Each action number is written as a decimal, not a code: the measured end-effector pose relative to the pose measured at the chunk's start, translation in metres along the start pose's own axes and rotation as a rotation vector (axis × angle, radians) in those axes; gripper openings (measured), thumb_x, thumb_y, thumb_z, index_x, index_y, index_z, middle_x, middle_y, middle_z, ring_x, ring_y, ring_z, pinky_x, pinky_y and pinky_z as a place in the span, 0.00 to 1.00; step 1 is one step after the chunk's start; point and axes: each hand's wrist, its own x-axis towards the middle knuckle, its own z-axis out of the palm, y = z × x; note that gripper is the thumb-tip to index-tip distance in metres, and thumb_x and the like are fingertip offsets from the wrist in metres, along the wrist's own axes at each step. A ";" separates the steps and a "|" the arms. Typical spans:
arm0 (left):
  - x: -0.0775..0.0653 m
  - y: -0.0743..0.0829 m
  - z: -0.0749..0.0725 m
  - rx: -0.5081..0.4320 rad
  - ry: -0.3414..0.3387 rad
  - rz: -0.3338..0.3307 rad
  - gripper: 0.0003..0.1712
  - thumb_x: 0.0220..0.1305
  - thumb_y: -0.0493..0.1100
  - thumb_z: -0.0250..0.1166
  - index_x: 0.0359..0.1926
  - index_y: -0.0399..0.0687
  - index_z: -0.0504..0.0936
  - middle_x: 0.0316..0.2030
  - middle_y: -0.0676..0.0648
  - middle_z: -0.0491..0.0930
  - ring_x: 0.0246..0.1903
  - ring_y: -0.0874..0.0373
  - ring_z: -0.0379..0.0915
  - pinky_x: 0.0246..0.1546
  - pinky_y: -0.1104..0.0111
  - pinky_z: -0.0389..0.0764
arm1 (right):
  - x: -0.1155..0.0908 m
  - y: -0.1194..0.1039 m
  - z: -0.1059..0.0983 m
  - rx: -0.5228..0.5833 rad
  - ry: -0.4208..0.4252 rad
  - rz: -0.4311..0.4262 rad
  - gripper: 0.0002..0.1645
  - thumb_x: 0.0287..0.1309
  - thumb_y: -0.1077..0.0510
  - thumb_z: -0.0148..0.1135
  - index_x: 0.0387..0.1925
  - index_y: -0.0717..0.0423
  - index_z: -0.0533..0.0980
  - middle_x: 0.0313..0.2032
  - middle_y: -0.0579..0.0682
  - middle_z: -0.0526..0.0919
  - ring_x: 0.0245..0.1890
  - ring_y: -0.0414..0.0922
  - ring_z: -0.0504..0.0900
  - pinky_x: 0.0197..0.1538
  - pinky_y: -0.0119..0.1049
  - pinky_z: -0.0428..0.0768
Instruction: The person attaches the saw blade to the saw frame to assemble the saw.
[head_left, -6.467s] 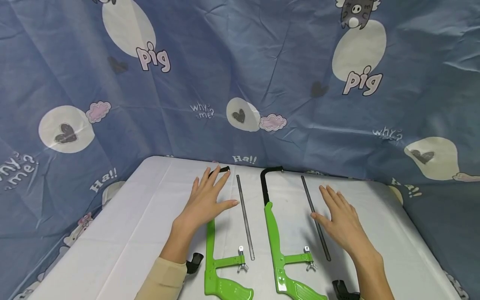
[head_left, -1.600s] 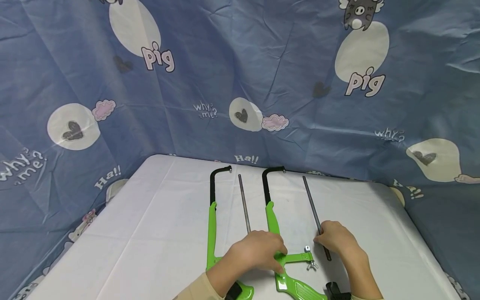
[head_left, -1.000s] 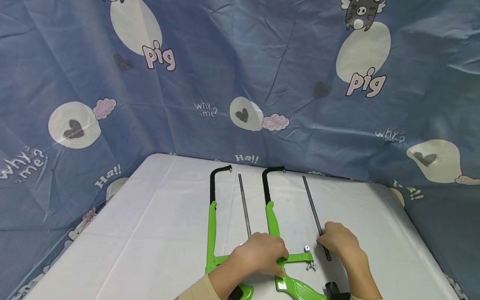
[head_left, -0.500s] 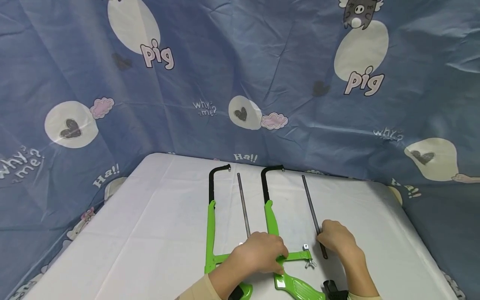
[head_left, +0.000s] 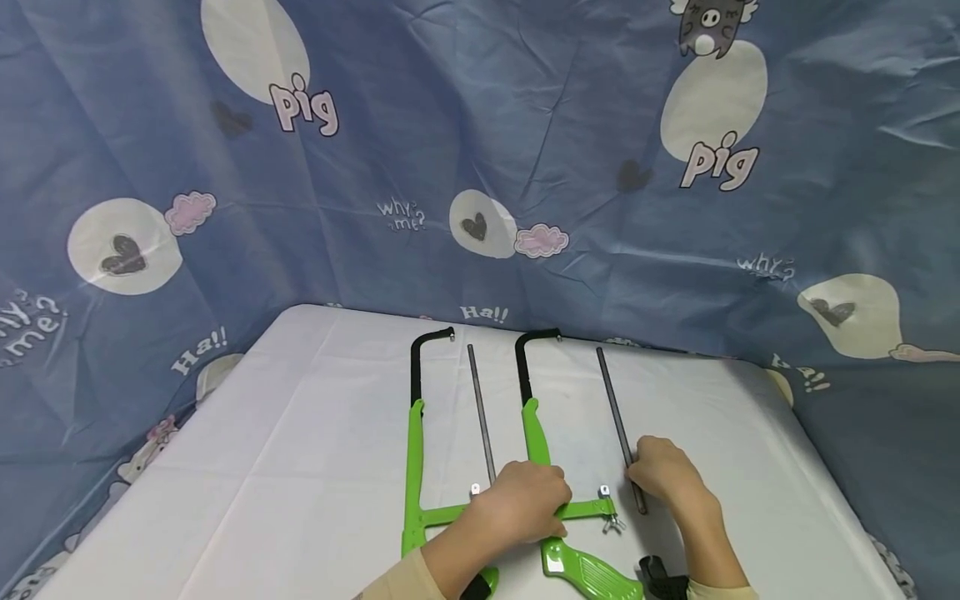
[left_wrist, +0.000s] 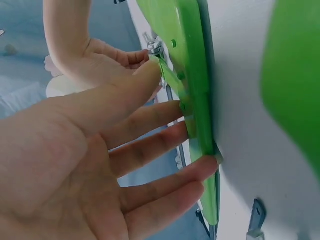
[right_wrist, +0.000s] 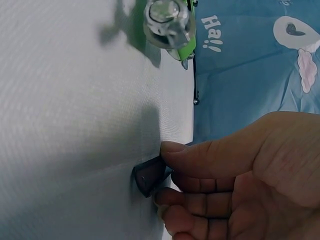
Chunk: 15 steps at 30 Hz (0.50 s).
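"Start with the head view. What are the hands doing?"

"The left hand [head_left: 521, 504] is curled over the middle of the right-hand green saw frame [head_left: 536, 433], which lies on the white counter [head_left: 337, 400]. The right hand [head_left: 667, 471] pinches the right-hand grey strip [head_left: 613, 408] toward its near end, to the right of that frame."

"And the rest?"

"A left-hand green saw frame [head_left: 414, 450] lies on the other side, partly behind the left forearm. Between the frames is a left-hand grey strip [head_left: 480, 408], its near end hidden by the left hand. A wing nut [head_left: 613, 524] sits at the crossbar's end, and a blue printed cloth [head_left: 420, 150] hangs behind."

"Left wrist view?"

"The thumb stands apart from the fingers, the fingertips touching the green frame. The other hand shows beyond."

"Right wrist?"

"Thumb and bent fingers have hold of the strip, its end jutting out close to the counter. Whether it touches there, I can't tell."
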 end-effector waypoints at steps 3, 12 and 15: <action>0.001 0.003 0.000 0.052 -0.005 -0.008 0.13 0.51 0.58 0.76 0.31 0.58 0.86 0.28 0.59 0.76 0.25 0.65 0.72 0.26 0.71 0.76 | 0.000 -0.001 0.000 0.019 0.006 -0.006 0.04 0.48 0.66 0.58 0.22 0.60 0.71 0.22 0.53 0.74 0.24 0.49 0.71 0.27 0.39 0.70; 0.008 0.007 0.002 0.115 -0.002 -0.016 0.17 0.47 0.58 0.77 0.35 0.56 0.88 0.32 0.56 0.81 0.27 0.64 0.76 0.29 0.72 0.81 | 0.002 -0.003 0.001 0.063 0.008 -0.012 0.06 0.46 0.69 0.56 0.20 0.59 0.70 0.20 0.52 0.72 0.22 0.47 0.70 0.25 0.38 0.68; 0.010 0.007 0.003 0.112 -0.004 -0.016 0.18 0.47 0.58 0.77 0.37 0.55 0.88 0.32 0.56 0.81 0.28 0.64 0.77 0.30 0.72 0.82 | 0.003 -0.002 0.001 0.074 0.006 -0.009 0.06 0.46 0.70 0.55 0.20 0.59 0.70 0.20 0.51 0.72 0.22 0.47 0.69 0.25 0.37 0.67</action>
